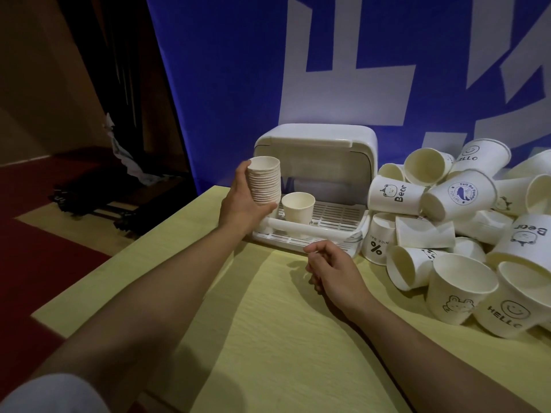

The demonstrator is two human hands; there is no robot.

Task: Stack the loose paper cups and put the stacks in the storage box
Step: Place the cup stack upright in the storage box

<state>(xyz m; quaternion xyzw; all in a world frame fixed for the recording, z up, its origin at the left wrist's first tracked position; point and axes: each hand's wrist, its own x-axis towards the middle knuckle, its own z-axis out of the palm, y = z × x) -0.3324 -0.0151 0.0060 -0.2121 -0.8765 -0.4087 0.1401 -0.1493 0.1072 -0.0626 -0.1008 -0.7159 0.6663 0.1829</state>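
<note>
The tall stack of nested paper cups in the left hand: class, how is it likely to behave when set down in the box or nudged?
The stack of cups is tall and narrow, so it may tip if nudged. It is thin paper, so probably light; the left hand alone holds it. Squeezing hard could crush its walls. The single cup in the storage box looks steadier.

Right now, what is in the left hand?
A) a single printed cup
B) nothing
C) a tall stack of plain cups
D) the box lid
C: the left hand grips a tall stack of plain cups at the box opening, beside a single cup standing inside; the right hand holds nothing.
</note>
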